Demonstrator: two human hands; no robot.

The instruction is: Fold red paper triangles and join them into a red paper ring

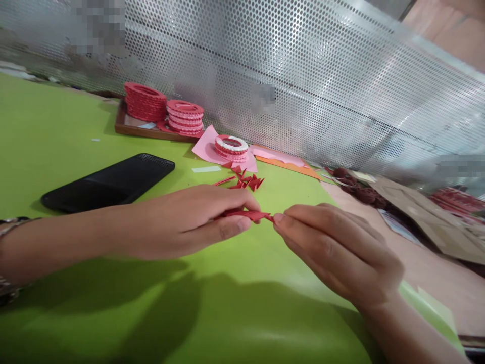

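Observation:
A thin strip of folded red paper is stretched between my two hands, above the green tabletop. My left hand pinches its larger part between thumb and fingers, hiding some of it. At the strip's right end, the fingertips of my right hand are closed on the narrow tip. Just beyond my left fingers lie several small pointed red paper pieces. Behind them, a ring of red, pink and white folded paper rests on a pink sheet.
A black phone-like slab lies left on the green tabletop. Stacked red and pink rings stand on a brown tray. A perforated metal screen rises behind. Dark brown yarn and flat cardboard lie right.

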